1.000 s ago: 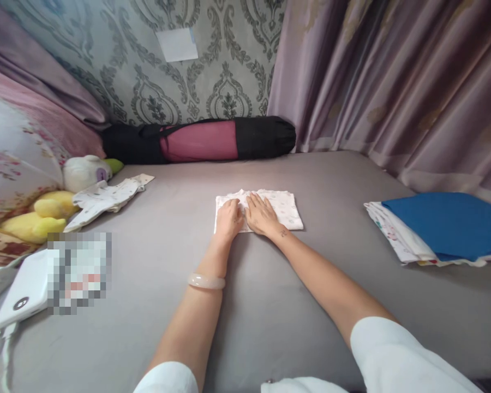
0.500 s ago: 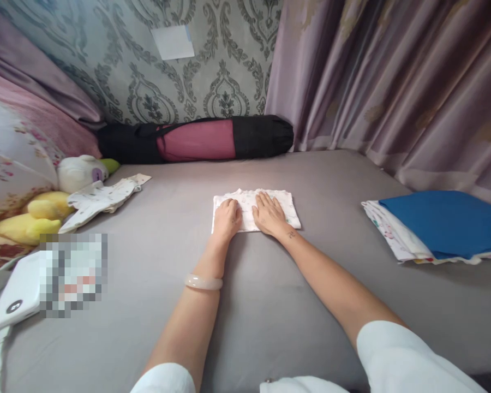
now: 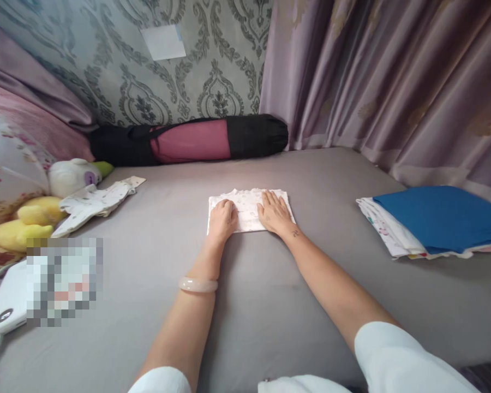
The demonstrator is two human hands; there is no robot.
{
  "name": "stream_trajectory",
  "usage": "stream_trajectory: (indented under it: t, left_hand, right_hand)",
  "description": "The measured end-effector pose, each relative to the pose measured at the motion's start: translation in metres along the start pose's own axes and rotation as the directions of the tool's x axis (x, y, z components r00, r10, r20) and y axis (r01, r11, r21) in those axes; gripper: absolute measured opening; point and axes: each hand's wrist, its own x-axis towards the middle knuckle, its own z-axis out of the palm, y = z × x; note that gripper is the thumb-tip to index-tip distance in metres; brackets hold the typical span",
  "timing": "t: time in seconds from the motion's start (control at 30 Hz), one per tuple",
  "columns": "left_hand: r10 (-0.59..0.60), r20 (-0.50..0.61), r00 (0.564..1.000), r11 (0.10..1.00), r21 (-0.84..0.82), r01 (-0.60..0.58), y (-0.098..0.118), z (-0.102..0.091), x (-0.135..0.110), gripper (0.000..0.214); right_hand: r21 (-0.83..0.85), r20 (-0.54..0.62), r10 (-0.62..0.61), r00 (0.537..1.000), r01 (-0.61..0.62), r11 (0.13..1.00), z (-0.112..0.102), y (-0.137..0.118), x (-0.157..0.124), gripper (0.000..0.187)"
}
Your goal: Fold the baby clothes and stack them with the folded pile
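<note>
A white garment with a faint small print (image 3: 249, 210) lies folded into a flat rectangle on the grey bed sheet (image 3: 245, 311). On its left part rests my left hand (image 3: 223, 216), fingers curled together and bent down against the fabric; their tips are hidden. My right hand (image 3: 275, 212) lies flat on the right part, palm down, with its fingers stretched out and slightly apart. The garment's far edge looks a little ruffled.
At the right is a folded stack topped with blue cloth (image 3: 442, 218). Left lie a printed white garment (image 3: 98, 203), yellow plush toy (image 3: 20, 229), white plush toy (image 3: 71, 177) and white cabled device (image 3: 8, 303). A black-and-pink long bag (image 3: 192, 141) lies along the wall.
My right hand has slid slightly right over the garment, widening the gap between my hands. My left hand stays on the left part. The whole view has shifted a little.
</note>
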Motion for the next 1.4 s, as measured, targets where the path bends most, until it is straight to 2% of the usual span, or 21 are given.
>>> stream_trajectory:
  t: [0.23,0.47,0.6,0.7,0.9,1.1,1.27,1.4]
  left_hand:
    - [0.014,-0.011,1.0,1.0,0.002,-0.014,-0.002,0.001,0.0,0.015]
    - [0.014,-0.012,1.0,1.0,-0.013,-0.014,-0.001,0.0,0.0,0.016]
    - [-0.041,-0.055,0.998,0.999,0.02,0.042,-0.002,0.002,-0.002,0.023]
    - [-0.107,-0.073,0.992,0.992,0.063,0.111,-0.002,0.004,-0.004,0.035]
    - [-0.185,0.04,0.982,0.974,0.144,0.178,0.004,0.006,-0.006,0.05]
    - [-0.143,0.078,0.987,0.958,0.26,0.118,0.009,-0.007,0.003,0.037]
    - [-0.14,0.165,0.976,0.929,0.362,0.072,0.003,-0.026,0.025,0.028]
    - [-0.183,0.251,0.95,0.928,0.362,0.083,-0.008,-0.037,0.051,0.023]
  right_hand:
    - [0.012,0.033,0.005,0.999,-0.006,1.0,0.005,0.003,0.001,0.06]
    - [0.009,0.026,0.033,0.999,-0.034,0.999,-0.002,0.008,0.001,0.06]
    - [-0.028,-0.057,0.108,0.993,-0.11,0.994,-0.005,0.014,0.002,0.062]
    - [-0.01,-0.019,0.149,0.989,-0.149,0.989,-0.002,0.018,0.003,0.064]
    - [0.007,0.044,0.161,0.986,-0.162,0.987,0.003,0.02,0.005,0.065]
    - [-0.051,0.034,0.126,0.991,-0.124,0.991,-0.007,0.02,0.008,0.062]
    - [-0.106,0.096,0.013,0.995,-0.003,0.994,-0.023,0.039,0.023,0.044]
    - [-0.085,0.16,-0.058,0.985,0.073,0.994,-0.032,0.06,0.043,0.035]
